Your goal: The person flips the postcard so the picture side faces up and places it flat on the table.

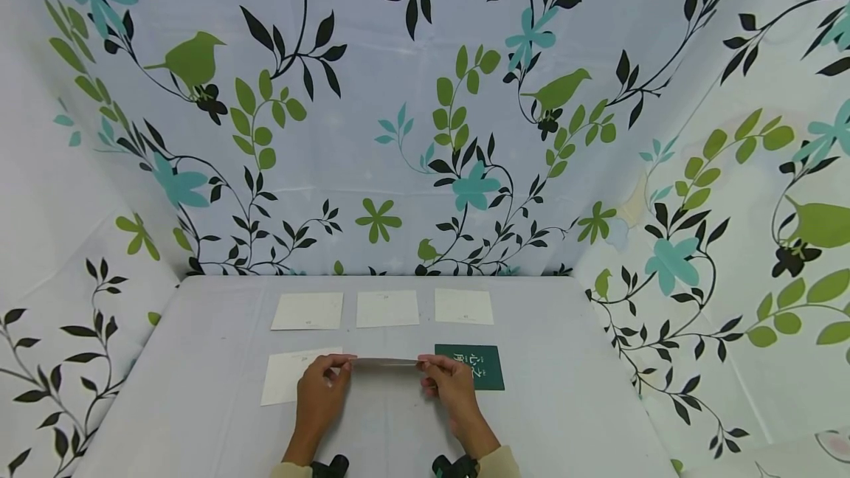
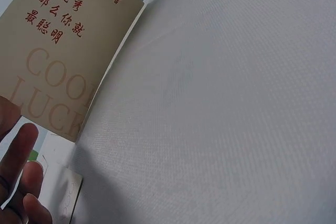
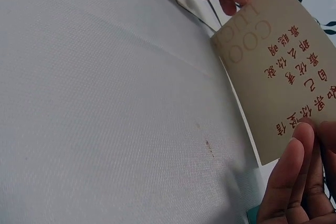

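Between both hands a beige card [image 1: 387,362] is held up off the table, tilted so the head view sees it nearly edge-on. Red handwritten-style characters and large pale letters ending in "LUCK" cover its printed face, plain in the left wrist view on the card [image 2: 58,61] and in the right wrist view. My left hand [image 1: 322,395] pinches its left end between thumb and fingers. At the opposite end, my right hand [image 1: 457,395] pinches it. Beside the right hand lies a dark green card [image 1: 490,369] with white characters, partly covered by that hand.
Three cream cards form a back row: left card [image 1: 307,311], middle card [image 1: 388,308], right card [image 1: 464,307]. Another cream card [image 1: 280,380] lies partly behind the left hand. A patterned cloth [image 1: 412,131] hangs behind the white table [image 1: 558,419].
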A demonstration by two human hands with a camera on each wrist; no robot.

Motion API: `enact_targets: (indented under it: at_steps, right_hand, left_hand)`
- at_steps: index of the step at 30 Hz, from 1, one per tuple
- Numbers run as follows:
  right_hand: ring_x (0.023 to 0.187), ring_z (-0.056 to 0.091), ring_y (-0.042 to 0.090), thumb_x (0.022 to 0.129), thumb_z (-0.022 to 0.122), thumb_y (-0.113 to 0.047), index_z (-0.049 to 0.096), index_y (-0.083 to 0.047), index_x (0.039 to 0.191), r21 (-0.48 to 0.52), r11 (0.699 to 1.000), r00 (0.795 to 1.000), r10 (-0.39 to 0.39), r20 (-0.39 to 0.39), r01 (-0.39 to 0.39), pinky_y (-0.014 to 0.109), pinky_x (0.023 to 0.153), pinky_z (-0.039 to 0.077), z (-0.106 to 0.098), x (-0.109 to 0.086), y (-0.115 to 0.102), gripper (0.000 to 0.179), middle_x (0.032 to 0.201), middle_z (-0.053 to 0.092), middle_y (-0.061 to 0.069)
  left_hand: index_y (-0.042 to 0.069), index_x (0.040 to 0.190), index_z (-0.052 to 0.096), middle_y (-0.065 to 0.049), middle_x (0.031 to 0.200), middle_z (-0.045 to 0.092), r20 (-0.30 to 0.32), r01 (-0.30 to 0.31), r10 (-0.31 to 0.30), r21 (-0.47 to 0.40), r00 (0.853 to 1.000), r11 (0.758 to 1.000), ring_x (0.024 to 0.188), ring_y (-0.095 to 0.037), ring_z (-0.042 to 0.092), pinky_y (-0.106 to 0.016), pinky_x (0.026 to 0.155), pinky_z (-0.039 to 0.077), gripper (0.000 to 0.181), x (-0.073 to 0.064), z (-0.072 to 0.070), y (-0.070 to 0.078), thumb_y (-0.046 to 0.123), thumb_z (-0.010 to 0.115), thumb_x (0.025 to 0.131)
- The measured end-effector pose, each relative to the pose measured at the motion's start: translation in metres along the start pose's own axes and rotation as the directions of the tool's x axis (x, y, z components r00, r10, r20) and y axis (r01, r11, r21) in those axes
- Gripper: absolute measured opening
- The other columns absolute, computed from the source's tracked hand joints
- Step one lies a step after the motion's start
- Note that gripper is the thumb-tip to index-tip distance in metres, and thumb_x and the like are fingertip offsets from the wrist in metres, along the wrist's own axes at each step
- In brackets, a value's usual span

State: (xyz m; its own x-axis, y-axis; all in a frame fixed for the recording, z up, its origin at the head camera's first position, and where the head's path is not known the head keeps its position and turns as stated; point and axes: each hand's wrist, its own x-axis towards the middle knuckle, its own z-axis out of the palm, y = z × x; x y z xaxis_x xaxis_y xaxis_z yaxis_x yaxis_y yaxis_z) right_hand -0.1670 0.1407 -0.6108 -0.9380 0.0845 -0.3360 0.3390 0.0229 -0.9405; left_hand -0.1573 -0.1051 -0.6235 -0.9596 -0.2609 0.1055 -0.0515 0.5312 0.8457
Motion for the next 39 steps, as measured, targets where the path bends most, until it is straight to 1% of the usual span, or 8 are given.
enact_targets:
  at_steps: [4,7,12,17,24,30,35,39]
  right_hand:
    - [0.082,0.072,0.015,0.100,0.074,-0.018,0.079,-0.008,0.119,-0.001,1.000,1.000,-0.002,-0.006,0.002,0.029,0.073,0.059,-0.0006,-0.0001,-0.0012,0.022,0.113,0.081,0.009]
    - [0.084,0.074,0.017,0.099,0.075,-0.019,0.079,-0.008,0.117,0.003,1.000,1.000,-0.006,-0.011,0.006,0.029,0.074,0.060,-0.0013,0.0001,-0.0031,0.022,0.110,0.082,0.006]
    - [0.084,0.073,0.019,0.098,0.076,-0.019,0.079,-0.007,0.117,0.011,1.000,1.000,-0.011,-0.013,0.011,0.029,0.075,0.061,-0.0020,-0.0010,-0.0064,0.023,0.107,0.081,0.006]
    - [0.085,0.072,0.020,0.097,0.077,-0.020,0.078,-0.007,0.118,0.008,1.000,1.000,-0.009,-0.017,0.009,0.029,0.075,0.060,-0.0021,-0.0018,-0.0069,0.024,0.107,0.080,0.006]
    - [0.085,0.069,0.019,0.099,0.075,-0.018,0.078,-0.008,0.119,0.008,1.000,0.999,0.000,-0.038,0.000,0.028,0.074,0.059,-0.0019,-0.0030,-0.0051,0.023,0.108,0.074,0.009]
    - [0.084,0.066,0.018,0.098,0.076,-0.018,0.079,-0.008,0.118,0.005,1.000,0.998,-0.007,-0.055,0.007,0.028,0.073,0.057,-0.0019,-0.0044,-0.0049,0.023,0.107,0.072,0.008]
    - [0.085,0.066,0.017,0.098,0.076,-0.019,0.078,-0.009,0.119,-0.008,1.000,0.998,-0.005,-0.060,0.004,0.027,0.073,0.058,-0.0010,-0.0037,-0.0055,0.023,0.109,0.072,0.008]
    - [0.085,0.067,0.017,0.098,0.077,-0.018,0.077,-0.010,0.121,-0.016,1.000,0.998,-0.012,-0.065,0.011,0.028,0.073,0.058,0.0003,-0.0032,-0.0046,0.025,0.108,0.072,0.007]
  left_hand:
    - [0.014,0.111,0.079,-0.004,0.108,0.075,0.004,0.002,-0.002,0.000,1.000,1.000,0.090,-0.015,0.059,-0.030,0.080,0.046,0.012,0.0011,0.0009,-0.0007,0.014,0.072,0.101]
    - [0.013,0.112,0.078,-0.004,0.109,0.076,0.000,-0.002,0.002,-0.007,1.000,1.000,0.090,-0.015,0.060,-0.030,0.081,0.047,0.013,0.0022,0.0015,-0.0022,0.014,0.072,0.100]
    - [0.011,0.111,0.079,-0.005,0.106,0.077,-0.016,-0.022,0.021,-0.024,1.000,0.999,0.087,-0.014,0.059,-0.027,0.078,0.047,0.013,0.0015,0.0021,-0.0032,0.012,0.074,0.099]
    - [0.010,0.111,0.078,-0.005,0.103,0.076,-0.017,-0.026,0.025,-0.037,1.000,0.999,0.083,-0.013,0.058,-0.025,0.074,0.045,0.013,0.0005,0.0030,-0.0029,0.012,0.073,0.099]
    - [0.011,0.114,0.078,-0.004,0.102,0.077,0.019,0.016,-0.016,-0.040,1.000,0.999,0.084,-0.014,0.058,-0.025,0.074,0.045,0.016,0.0018,0.0019,-0.0011,0.016,0.071,0.101]
    - [0.012,0.113,0.078,-0.003,0.098,0.078,0.039,0.028,-0.026,-0.054,0.999,0.998,0.080,-0.013,0.057,-0.025,0.072,0.044,0.015,0.0026,0.0008,-0.0005,0.016,0.071,0.101]
    - [0.013,0.114,0.077,-0.004,0.094,0.077,0.015,0.009,-0.008,-0.075,1.000,0.997,0.074,-0.011,0.055,-0.025,0.068,0.043,0.015,0.0014,-0.0003,0.0003,0.012,0.072,0.099]
    - [0.016,0.113,0.075,-0.002,0.090,0.076,-0.007,0.011,-0.011,-0.089,1.000,0.996,0.071,-0.010,0.055,-0.025,0.066,0.043,0.016,0.0011,-0.0002,-0.0005,0.012,0.074,0.098]
